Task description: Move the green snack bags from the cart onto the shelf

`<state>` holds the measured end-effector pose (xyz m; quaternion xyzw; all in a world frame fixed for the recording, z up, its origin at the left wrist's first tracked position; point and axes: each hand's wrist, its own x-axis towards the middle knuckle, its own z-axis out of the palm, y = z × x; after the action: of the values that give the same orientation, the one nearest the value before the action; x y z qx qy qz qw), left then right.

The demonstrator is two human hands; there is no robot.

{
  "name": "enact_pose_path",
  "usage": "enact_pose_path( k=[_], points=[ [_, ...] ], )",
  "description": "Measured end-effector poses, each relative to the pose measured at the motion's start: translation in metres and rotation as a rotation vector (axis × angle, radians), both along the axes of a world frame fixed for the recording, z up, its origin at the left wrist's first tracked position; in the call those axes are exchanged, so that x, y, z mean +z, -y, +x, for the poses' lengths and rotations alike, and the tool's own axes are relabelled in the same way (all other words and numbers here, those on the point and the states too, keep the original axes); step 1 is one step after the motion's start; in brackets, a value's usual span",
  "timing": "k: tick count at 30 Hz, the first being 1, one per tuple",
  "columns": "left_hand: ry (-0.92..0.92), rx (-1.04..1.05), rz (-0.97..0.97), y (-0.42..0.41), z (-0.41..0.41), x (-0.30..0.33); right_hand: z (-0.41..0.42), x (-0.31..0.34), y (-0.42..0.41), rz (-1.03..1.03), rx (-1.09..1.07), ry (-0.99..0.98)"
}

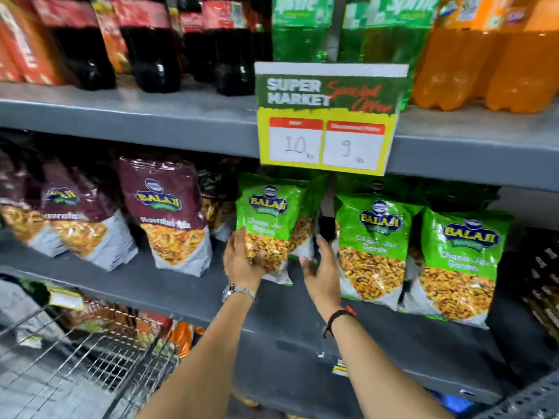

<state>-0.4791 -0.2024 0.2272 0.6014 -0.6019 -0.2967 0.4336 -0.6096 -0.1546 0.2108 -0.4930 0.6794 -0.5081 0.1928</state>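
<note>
A green snack bag (267,219) stands upright on the grey middle shelf (187,285), under the price sign. My left hand (242,264) grips its lower left corner. My right hand (322,272) is just right of it, fingers spread, at the bag's lower right edge; whether it touches is unclear. A second green bag (313,207) stands right behind the held one. Two more green bags (373,246) (459,264) stand further right on the same shelf. The wire cart (81,358) is at the lower left; no green bags show in it.
Maroon snack bags (163,207) fill the shelf left of the green ones. A yellow price sign (329,116) hangs from the upper shelf, which carries soda bottles (151,43). Dark packs (541,282) sit at the far right. Orange packets (181,337) lie on the lower shelf beside the cart.
</note>
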Motion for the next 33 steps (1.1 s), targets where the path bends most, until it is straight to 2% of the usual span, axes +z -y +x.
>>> enact_pose_path(
  k=[8,17,27,29,33],
  points=[
    [-0.097,-0.133,0.116,0.048,0.02,-0.039,0.044,-0.03,0.05,0.109,0.026,0.162],
    [-0.109,-0.246,0.13,0.044,0.009,-0.042,0.041,-0.017,0.036,0.053,-0.105,0.086],
    [-0.118,-0.303,0.176,0.029,-0.006,-0.032,0.019,-0.007,0.019,0.108,-0.022,0.087],
    [-0.102,-0.302,0.17,0.029,-0.004,-0.031,0.019,-0.003,0.017,0.115,-0.014,0.105],
    [-0.001,-0.285,-0.038,0.018,0.005,-0.022,0.033,0.003,0.007,0.032,-0.112,0.062]
  ],
)
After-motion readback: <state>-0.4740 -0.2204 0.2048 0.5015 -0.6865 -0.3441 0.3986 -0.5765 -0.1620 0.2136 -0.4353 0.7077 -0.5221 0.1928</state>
